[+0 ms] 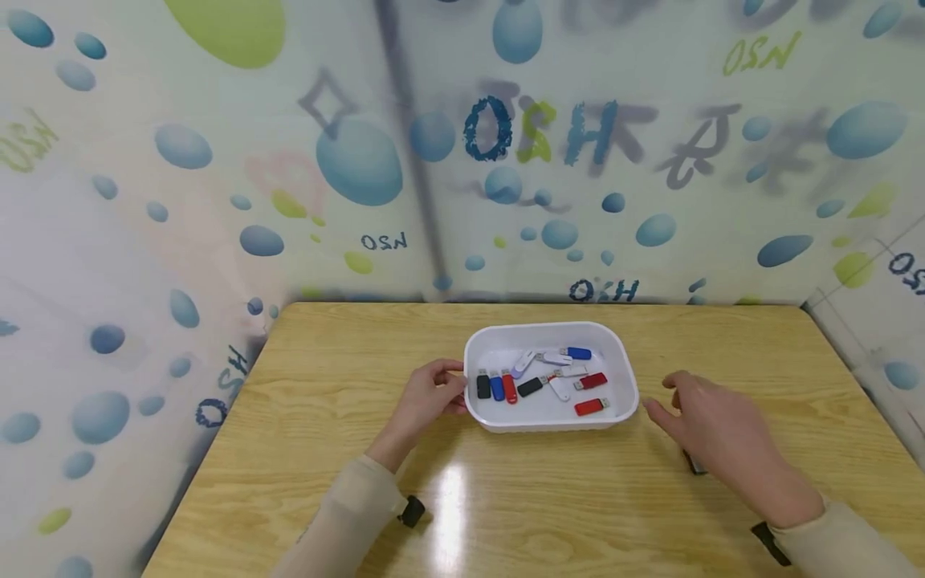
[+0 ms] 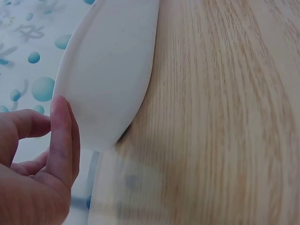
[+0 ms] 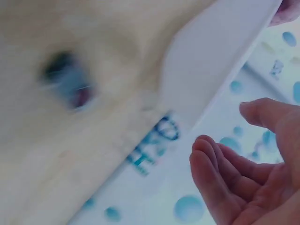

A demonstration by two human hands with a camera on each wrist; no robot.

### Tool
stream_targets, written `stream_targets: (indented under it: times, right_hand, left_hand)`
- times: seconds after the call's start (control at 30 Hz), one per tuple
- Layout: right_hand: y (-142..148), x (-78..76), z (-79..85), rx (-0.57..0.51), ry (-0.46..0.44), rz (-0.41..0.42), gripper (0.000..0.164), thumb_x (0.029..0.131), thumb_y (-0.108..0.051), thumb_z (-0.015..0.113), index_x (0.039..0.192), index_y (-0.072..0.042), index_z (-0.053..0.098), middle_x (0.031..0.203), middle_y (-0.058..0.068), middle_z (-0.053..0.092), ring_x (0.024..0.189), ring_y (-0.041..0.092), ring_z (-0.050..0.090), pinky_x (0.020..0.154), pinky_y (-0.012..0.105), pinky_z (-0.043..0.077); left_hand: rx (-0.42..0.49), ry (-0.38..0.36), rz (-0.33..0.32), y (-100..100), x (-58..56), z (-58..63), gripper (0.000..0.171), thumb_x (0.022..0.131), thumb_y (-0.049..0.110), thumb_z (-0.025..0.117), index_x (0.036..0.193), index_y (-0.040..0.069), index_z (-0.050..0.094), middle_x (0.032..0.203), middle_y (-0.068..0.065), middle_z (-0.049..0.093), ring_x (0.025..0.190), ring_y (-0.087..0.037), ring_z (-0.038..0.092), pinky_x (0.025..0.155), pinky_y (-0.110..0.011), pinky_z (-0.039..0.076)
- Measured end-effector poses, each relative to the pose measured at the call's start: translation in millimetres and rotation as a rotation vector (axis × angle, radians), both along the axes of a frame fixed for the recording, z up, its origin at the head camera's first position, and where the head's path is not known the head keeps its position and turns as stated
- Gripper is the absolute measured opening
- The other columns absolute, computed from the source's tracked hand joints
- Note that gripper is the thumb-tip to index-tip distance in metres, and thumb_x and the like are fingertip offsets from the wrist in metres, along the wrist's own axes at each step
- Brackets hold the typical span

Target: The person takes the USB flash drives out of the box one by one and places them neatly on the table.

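A white plastic box (image 1: 552, 424) stands on the wooden table, holding several USB flash drives in red, blue, black and white. Among them are a red flash drive (image 1: 592, 407), a black one (image 1: 483, 387) and a blue one (image 1: 579, 353). My left hand (image 1: 431, 393) is at the box's left end, its fingertips touching the outer wall (image 2: 108, 61) near the rim. To the right of the box hovers my right hand (image 1: 723, 425), thumb and fingers apart and nothing between them. Under that hand, a small dark object (image 1: 695, 463) is mostly hidden; it looks blurred in the right wrist view.
The wooden table (image 1: 347, 353) reaches back to a patterned curtain (image 1: 448, 217) with blue and green drops. More of this curtain hangs along the left and right sides. Dark straps (image 1: 412, 511) sit on both wrists.
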State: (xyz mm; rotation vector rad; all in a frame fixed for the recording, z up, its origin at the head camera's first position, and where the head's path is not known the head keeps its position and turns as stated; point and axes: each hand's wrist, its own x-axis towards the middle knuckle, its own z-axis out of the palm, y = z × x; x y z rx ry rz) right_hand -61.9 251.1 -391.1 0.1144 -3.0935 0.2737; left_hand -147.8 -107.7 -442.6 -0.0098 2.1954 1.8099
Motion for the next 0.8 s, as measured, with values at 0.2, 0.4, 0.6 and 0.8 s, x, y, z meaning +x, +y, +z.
stream_targets:
  times: [0.2, 0.4, 0.6, 0.8]
  right_hand:
    - [-35.4, -29.8, 11.4, -0.040, 0.009, 0.087, 0.040, 0.085, -0.037, 0.068, 0.103, -0.001, 0.066, 0.079, 0.004, 0.062, 0.060, 0.014, 0.052, 0.049, 0.029, 0.046]
    - [-57.4, -57.0, 7.9, -0.063, -0.080, 0.150, 0.033, 0.085, -0.038, 0.068, 0.094, -0.006, 0.067, 0.065, -0.003, 0.055, 0.054, 0.012, 0.047, 0.046, 0.026, 0.040]
    - [-74.2, -74.6, -0.4, -0.130, -0.216, 0.120, 0.033, 0.087, -0.035, 0.067, 0.097, -0.004, 0.068, 0.060, -0.002, 0.054, 0.051, 0.012, 0.049, 0.047, 0.024, 0.040]
    - [-88.0, -82.7, -6.0, -0.144, -0.310, 0.077, 0.030, 0.088, -0.030, 0.067, 0.101, -0.003, 0.067, 0.070, 0.002, 0.056, 0.056, 0.014, 0.052, 0.049, 0.023, 0.042]
  left_hand:
    - [0.008, -0.008, -0.023, 5.5, -0.2, -2.3, 0.037, 0.093, 0.009, 0.060, 0.126, -0.006, 0.055, 0.091, -0.017, 0.060, 0.066, -0.018, 0.066, 0.065, -0.034, 0.060]
    - [0.049, -0.008, -0.013, 11.2, 1.8, -1.6, 0.035, 0.091, 0.006, 0.058, 0.123, -0.008, 0.054, 0.089, -0.015, 0.058, 0.067, -0.019, 0.065, 0.064, -0.034, 0.060]
    - [0.066, 0.003, -0.011, 16.5, 3.7, -1.6, 0.034, 0.090, 0.005, 0.058, 0.121, -0.009, 0.053, 0.090, -0.013, 0.056, 0.070, -0.019, 0.064, 0.068, -0.038, 0.060]
    - [0.069, 0.007, -0.009, 17.6, 3.4, -1.5, 0.034, 0.091, 0.004, 0.057, 0.121, -0.010, 0.053, 0.092, -0.016, 0.057, 0.071, -0.020, 0.065, 0.069, -0.037, 0.060]
